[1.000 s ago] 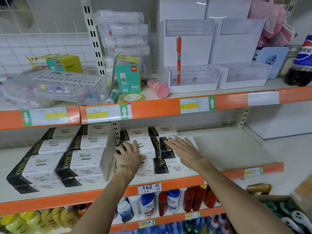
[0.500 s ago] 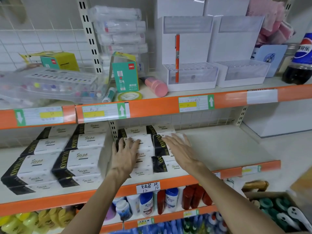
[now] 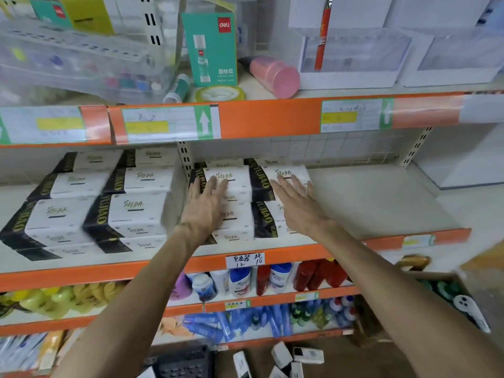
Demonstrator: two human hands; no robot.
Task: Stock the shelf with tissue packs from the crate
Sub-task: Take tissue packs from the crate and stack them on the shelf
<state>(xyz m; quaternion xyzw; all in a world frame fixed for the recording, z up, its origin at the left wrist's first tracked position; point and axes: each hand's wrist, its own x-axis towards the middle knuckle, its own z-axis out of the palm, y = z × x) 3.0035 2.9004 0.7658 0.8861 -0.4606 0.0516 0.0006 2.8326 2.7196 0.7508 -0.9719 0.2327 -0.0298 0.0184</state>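
White tissue packs with black ends stand stacked on the middle shelf point(image 3: 381, 203). My left hand point(image 3: 207, 205) lies flat, fingers straight, on the front of the left stack of packs point(image 3: 234, 216). My right hand point(image 3: 297, 203) lies flat with spread fingers on the right stack point(image 3: 268, 219) beside it. Another block of tissue packs point(image 3: 103, 203) fills the shelf's left bay. A dark crate point(image 3: 182, 361) shows at the bottom edge, on the floor; several white packs point(image 3: 283, 356) lie loose next to it.
To the right of the stacks the shelf board is bare. Above, an orange shelf edge point(image 3: 267, 118) carries a green glue box point(image 3: 210, 47), a pink tube point(image 3: 275, 75) and tape. Bottles point(image 3: 240, 279) fill the shelf below. A cardboard box point(image 3: 447, 293) sits at right.
Both hands stay flat on the two tissue stacks. The view has dipped down and come closer, so the floor crate and loose packs now show.
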